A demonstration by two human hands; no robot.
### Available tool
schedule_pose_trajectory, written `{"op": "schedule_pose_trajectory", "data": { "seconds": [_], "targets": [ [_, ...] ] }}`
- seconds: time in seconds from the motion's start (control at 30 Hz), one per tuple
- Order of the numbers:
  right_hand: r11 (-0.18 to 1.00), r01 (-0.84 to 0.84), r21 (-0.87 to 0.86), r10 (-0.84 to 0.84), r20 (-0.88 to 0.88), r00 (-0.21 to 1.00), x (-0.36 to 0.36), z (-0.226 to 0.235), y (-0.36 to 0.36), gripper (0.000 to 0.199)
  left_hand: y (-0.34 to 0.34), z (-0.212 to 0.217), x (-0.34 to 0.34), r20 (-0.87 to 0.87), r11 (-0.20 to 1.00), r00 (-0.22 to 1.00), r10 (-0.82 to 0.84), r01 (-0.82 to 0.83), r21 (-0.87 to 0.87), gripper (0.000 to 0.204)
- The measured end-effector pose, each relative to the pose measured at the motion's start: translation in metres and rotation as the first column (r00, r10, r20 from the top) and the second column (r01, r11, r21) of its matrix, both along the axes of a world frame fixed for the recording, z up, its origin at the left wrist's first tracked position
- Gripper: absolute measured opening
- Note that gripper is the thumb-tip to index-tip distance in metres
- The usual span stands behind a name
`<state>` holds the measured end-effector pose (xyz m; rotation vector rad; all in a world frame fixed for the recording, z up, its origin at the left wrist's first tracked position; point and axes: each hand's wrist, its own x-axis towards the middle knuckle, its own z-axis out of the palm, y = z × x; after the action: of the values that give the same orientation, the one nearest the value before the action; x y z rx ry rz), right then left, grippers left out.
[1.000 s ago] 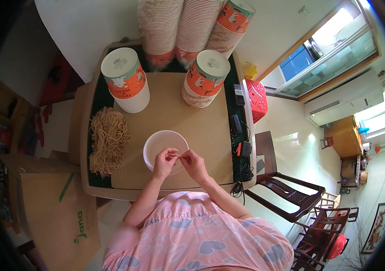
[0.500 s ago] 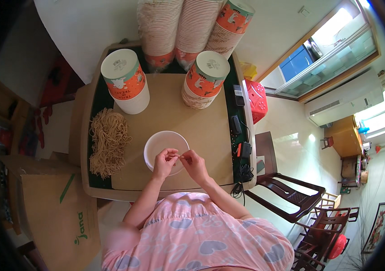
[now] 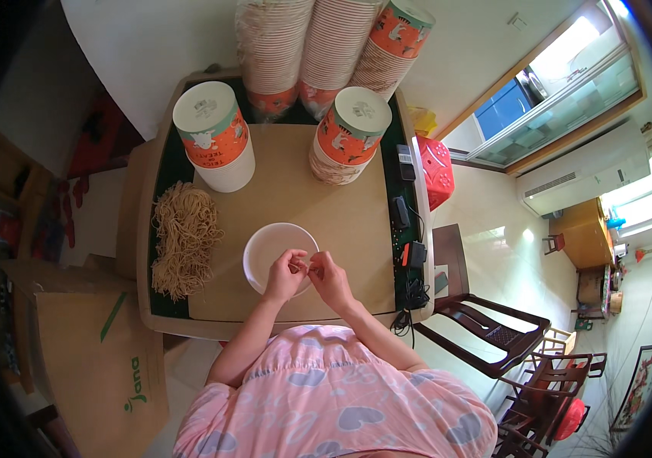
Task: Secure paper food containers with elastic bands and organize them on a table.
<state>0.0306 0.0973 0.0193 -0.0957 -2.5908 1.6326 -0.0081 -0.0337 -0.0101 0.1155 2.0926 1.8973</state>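
Note:
A white paper bucket stands with its open mouth up near the table's front edge. Over its near right rim, my left hand is closed in a pinch. Close beside it, my right hand pinches too, the fingertips of both almost meeting. Whatever lies between the fingers is too small to make out. Left of the bucket lies a heap of tan twisted cord. Upside-down stacks of orange-printed paper buckets stand behind: a left stack and a right stack.
Taller stacks of nested buckets line the table's far edge, some in clear plastic. Chargers and a black cable run along the right edge. A cardboard box stands at the left, a dark wooden chair at the right.
My hands have shifted slightly at the rim, with the left fingers curled in more and the right fingertips turned down. The bucket has hardly moved.

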Motion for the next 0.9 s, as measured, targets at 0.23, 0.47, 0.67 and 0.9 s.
{"op": "schedule_pose_trajectory", "data": {
  "seconds": [0.23,0.47,0.67,0.9],
  "targets": [
    [0.999,0.005,0.049,-0.002,-0.063,0.998,-0.001,-0.008,0.000,0.018,-0.004,-0.001,0.000,-0.034,0.998,0.999,0.022,-0.020,0.057,0.027],
    [0.999,-0.009,0.032,0.011,-0.058,0.998,-0.001,-0.002,-0.001,0.011,-0.010,0.005,0.000,0.066,0.994,0.997,0.051,-0.057,0.091,0.025],
    [0.999,-0.024,0.044,0.027,-0.051,0.998,-0.001,-0.003,0.001,0.008,-0.012,0.020,-0.002,0.223,0.989,0.972,0.073,-0.099,0.110,0.013],
    [1.000,-0.008,0.013,0.008,-0.041,0.999,-0.001,0.002,0.001,0.010,-0.010,0.022,-0.003,0.335,0.987,0.942,-0.005,-0.050,0.155,0.016]
  ]
}}
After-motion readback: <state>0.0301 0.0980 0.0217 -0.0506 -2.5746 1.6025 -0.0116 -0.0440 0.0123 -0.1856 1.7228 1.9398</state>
